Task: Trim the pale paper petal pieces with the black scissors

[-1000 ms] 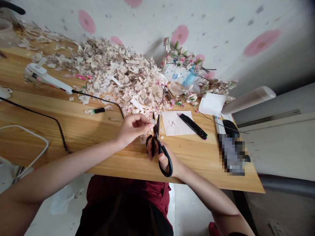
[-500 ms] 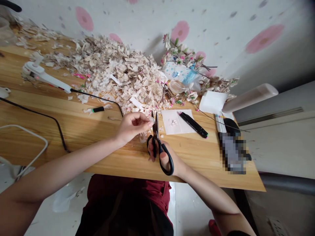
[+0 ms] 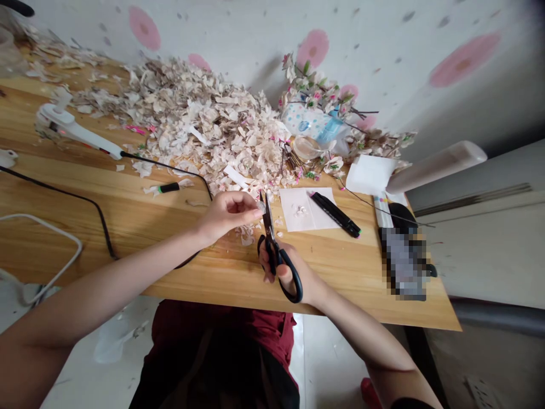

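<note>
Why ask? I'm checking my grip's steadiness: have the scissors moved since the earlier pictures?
Yes, slightly: against the white paper sheet, the scissors have tilted, handles swinging right, blade tips left.

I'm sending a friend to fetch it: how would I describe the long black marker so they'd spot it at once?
On the wooden table, find the big heap of pale petal scraps. Below its right end lies a white paper sheet, and the black marker rests across the sheet's right edge. The shorter black-and-green pen farther left lies on bare wood.
</note>
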The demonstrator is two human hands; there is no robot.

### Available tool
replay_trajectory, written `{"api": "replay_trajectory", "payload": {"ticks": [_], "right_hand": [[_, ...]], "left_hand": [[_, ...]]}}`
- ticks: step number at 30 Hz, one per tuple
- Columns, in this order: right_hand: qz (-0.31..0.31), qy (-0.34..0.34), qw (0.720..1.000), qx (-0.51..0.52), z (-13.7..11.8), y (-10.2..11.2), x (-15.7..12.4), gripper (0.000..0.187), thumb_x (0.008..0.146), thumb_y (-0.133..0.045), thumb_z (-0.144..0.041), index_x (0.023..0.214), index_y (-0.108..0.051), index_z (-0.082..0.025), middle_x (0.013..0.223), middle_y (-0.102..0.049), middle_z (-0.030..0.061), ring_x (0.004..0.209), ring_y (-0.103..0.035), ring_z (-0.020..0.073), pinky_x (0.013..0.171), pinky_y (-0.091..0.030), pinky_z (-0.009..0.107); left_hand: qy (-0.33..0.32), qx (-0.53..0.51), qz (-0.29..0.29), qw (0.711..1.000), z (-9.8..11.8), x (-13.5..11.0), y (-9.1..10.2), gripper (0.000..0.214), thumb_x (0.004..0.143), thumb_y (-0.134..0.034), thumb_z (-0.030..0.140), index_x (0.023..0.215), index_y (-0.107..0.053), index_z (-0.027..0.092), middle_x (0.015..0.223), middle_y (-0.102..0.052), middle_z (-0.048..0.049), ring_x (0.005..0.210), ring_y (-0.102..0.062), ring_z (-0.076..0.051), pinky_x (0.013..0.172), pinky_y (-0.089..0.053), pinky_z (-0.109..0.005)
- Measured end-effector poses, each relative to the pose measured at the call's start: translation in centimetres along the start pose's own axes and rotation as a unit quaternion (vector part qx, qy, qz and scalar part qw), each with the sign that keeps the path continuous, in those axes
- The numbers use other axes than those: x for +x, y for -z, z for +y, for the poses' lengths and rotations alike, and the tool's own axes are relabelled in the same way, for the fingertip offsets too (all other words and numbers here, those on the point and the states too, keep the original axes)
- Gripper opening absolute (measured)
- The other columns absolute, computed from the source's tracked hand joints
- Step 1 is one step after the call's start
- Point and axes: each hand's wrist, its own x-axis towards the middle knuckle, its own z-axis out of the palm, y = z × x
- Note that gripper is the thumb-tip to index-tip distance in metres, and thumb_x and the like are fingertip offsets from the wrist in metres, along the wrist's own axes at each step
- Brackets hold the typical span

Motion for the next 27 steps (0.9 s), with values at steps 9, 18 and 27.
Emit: {"api": "replay_trajectory", "payload": {"ticks": [9,18,27], "right_hand": [[-0.001,-0.004,1.000,-0.030,-0.6,0.1,-0.2,0.070,0.074,-0.030,-0.088,0.075,-0.042,-0.020,0.061,-0.044,-0.0013,0.053,-0.044,0.0139,0.052,-0.040,0.027],[-0.006,-0.021,0.999,-0.049,-1.3,0.7,-0.2,0.070,0.072,-0.034,-0.089,0.074,-0.043,-0.020,0.062,-0.044,-0.0016,0.055,-0.043,0.0137,0.052,-0.037,0.026],[-0.015,-0.012,0.997,-0.078,-1.5,1.1,-0.1,0.068,0.074,-0.034,-0.087,0.070,-0.042,-0.020,0.061,-0.043,-0.0028,0.054,-0.039,0.0127,0.053,-0.031,0.026]], "left_hand": [[0.007,-0.019,-0.059,0.998,0.2,0.3,0.6,0.025,0.066,-0.077,0.034,0.064,-0.062,0.014,0.057,-0.052,0.0028,0.051,-0.040,-0.006,0.045,-0.027,-0.019],[0.033,-0.008,-0.117,0.993,0.2,0.6,1.6,0.026,0.069,-0.075,0.036,0.068,-0.062,0.014,0.058,-0.051,0.0031,0.048,-0.037,-0.006,0.042,-0.023,-0.019],[0.022,-0.008,-0.151,0.988,0.4,0.9,2.0,0.022,0.072,-0.074,0.032,0.067,-0.064,0.014,0.060,-0.056,0.0015,0.053,-0.043,-0.008,0.050,-0.030,-0.022]]}}
